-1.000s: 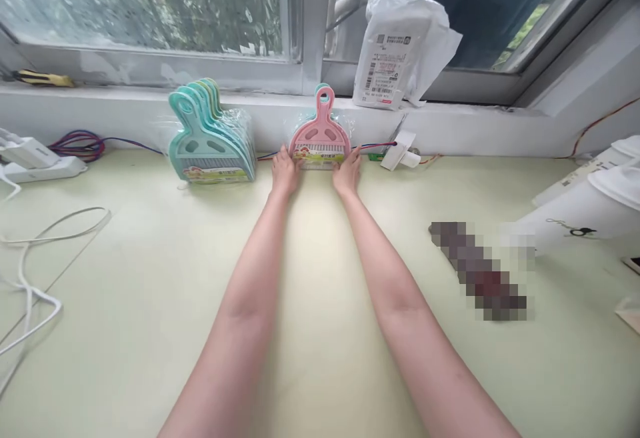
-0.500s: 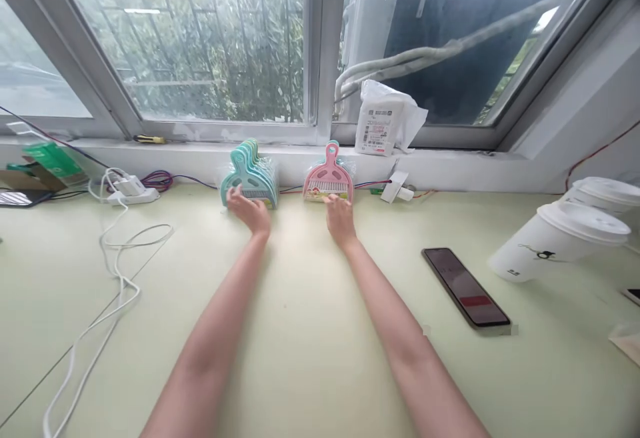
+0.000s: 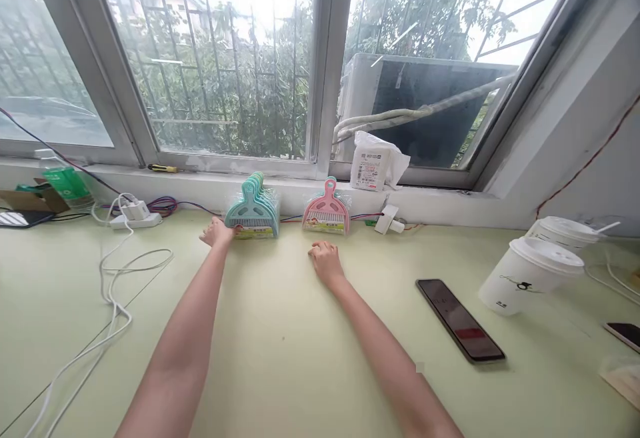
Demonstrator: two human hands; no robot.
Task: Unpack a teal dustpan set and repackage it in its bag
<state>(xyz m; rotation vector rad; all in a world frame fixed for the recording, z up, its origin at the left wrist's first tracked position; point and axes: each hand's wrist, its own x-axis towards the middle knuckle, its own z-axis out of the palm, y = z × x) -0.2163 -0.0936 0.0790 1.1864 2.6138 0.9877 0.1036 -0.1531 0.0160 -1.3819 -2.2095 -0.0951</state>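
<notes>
Since half a second ago, the right hand (image 3: 326,263) has drawn back from the pink dustpan set (image 3: 327,210) and lies flat, palm down, holding nothing, on the smooth pale-green table (image 3: 280,358). Straight beyond its fingers that pink pack leans, wrapped in glossy film, with a round loop handle. Left hand (image 3: 217,232) has slid to the outer edge of the teal dustpan stack (image 3: 253,211), fingers loosely curled against its crinkly wrap. Right of the right forearm lies a flat black phone (image 3: 460,320).

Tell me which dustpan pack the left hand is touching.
The teal dustpan stack: the left hand touches its left corner, while the pink dustpan stands untouched.
</notes>
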